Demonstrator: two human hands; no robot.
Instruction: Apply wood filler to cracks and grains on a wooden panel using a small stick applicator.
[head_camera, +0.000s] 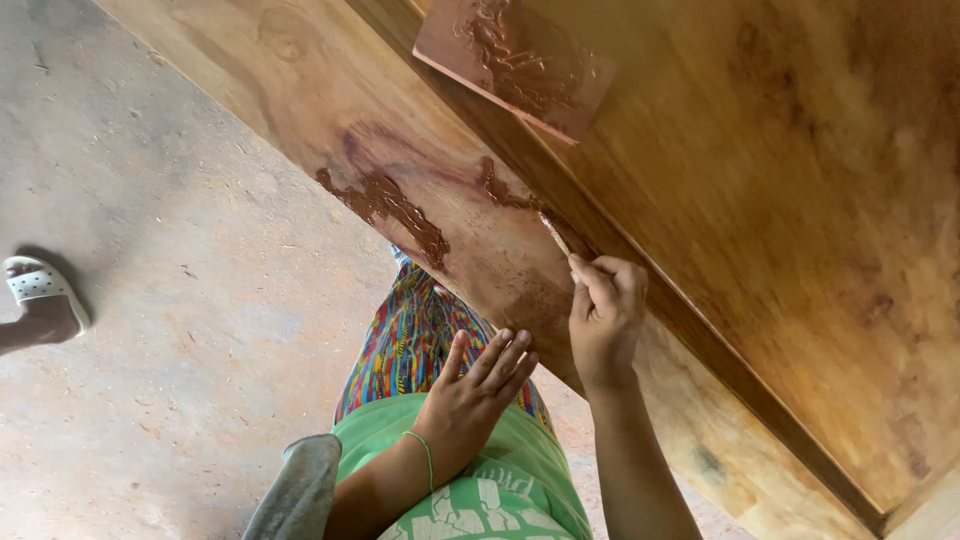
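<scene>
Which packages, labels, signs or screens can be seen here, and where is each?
No packages, labels, signs or screens in view.
Only print: white lettering on the person's green shirt, bottom centre.
Small reddish board smeared with brown paste: no label, lying on the wooden panel, top centre.

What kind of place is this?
Probably a woodworking or furniture workshop: a large wooden panel smeared with brown filler paste, a bare dusty concrete floor, and the right hand working paste in with a small tool.

Floor (150, 300) left open — wood panel (800, 250) blocks rt.
</scene>
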